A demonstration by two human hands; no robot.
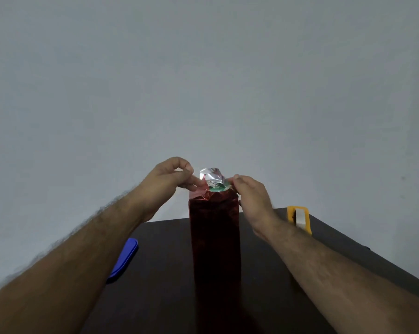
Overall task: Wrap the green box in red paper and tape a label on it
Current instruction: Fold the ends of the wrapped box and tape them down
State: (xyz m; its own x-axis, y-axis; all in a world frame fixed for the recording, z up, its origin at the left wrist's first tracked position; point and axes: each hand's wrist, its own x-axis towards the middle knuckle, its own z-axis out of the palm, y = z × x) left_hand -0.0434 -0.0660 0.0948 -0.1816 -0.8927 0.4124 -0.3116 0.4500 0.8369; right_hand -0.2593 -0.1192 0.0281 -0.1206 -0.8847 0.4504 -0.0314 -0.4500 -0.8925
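Grip: left hand [168,178] and right hand [249,192] pinch the red paper [214,237] at the top.
Box: green box [217,188] upright, table [288,273] centre, green showing at the top.
Left: blue lid [125,260], partly hidden by forearm.
Far right: yellow tape dispenser [299,219].

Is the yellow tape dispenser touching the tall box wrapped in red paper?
Apart. The head view shows the yellow tape dispenser standing well to the right of the wrapped box, with dark table and the right hand between them.
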